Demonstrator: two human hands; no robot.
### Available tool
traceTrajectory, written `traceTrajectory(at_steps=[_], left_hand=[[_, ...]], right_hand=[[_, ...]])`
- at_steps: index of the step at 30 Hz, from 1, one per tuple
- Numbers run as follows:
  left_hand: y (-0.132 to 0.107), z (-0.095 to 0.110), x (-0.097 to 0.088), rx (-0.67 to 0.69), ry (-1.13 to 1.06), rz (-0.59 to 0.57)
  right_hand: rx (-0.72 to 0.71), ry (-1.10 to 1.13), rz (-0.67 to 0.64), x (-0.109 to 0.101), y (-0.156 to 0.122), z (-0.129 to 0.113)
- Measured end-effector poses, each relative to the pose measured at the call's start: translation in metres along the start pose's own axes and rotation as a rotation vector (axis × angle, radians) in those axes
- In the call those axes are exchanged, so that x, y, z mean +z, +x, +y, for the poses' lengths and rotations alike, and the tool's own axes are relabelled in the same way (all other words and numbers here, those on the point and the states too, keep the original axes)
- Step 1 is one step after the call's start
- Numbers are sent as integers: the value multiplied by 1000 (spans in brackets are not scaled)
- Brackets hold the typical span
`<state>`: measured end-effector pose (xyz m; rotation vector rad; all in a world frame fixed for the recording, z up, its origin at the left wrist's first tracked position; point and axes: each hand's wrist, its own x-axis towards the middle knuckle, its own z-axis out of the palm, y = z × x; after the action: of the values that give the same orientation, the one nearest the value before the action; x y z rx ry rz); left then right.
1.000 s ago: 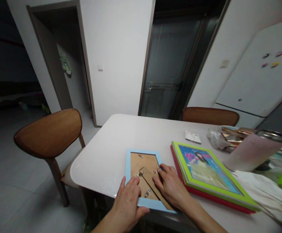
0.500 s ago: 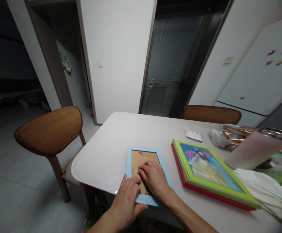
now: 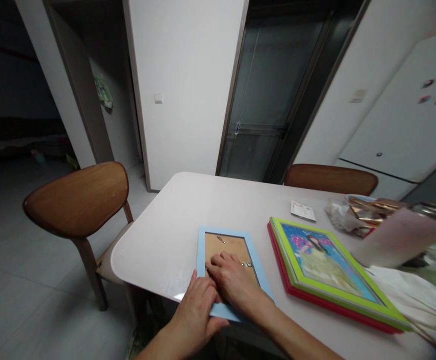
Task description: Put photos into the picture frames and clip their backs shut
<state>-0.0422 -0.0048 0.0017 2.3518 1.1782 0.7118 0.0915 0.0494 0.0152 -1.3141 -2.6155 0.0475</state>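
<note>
A light blue picture frame (image 3: 201, 250) lies face down near the table's front edge, its brown backing board (image 3: 225, 246) facing up. My left hand (image 3: 198, 307) grips the lower left side of the frame, fingers curled over the edge. Over the board, my right hand (image 3: 235, 280) has its fingers closed at the left inner edge, on a small metal clip mostly hidden under the fingertips. Another metal clip (image 3: 247, 264) shows at the right inner edge. Near the top of the board sits a metal hanger (image 3: 221, 239).
Right of my hands, a green picture frame (image 3: 293, 265) with a picture lies on a red frame (image 3: 283, 280). Beyond are a white card (image 3: 303, 211), a pale pink tumbler (image 3: 394, 240), plastic-wrapped packets (image 3: 368, 215) and white cloth (image 3: 409, 295). A wooden chair (image 3: 78, 200) stands left.
My right hand has shifted left across the backing board to its left edge, uncovering the clip on the right. My left hand stays on the frame. The view has turned slightly.
</note>
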Motion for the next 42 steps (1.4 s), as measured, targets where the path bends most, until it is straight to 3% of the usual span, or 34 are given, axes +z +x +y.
traceTrajectory(at_steps=[3,6,13,19,23,28,32,37,42], left_hand=[[-1,-1,-1,-1,-4,-2],[-3,-3,-3,2,-14,-3],[-6,-5,-6,3,-38,-4],[-6,-3,-8,-7,-47,-14],[-7,-4,-8,-15,-52,-19],[-6,-2,-10,-23,-64,-5],[-4,0,-11,-40,-76,-16],[-2,-2,-7,-50,-56,-21],[-2,-10,1,-30,-28,-9]], right_hand=[[44,39,-10,-1,-1,3],[70,166,58,-7,-13,9],[-45,235,-3,-25,-63,8],[-91,230,-25,-30,-73,1],[-19,284,18,-26,-56,12],[348,226,150,-7,4,44],[488,186,157,9,41,62],[585,166,157,19,54,72],[591,176,179,18,57,75]])
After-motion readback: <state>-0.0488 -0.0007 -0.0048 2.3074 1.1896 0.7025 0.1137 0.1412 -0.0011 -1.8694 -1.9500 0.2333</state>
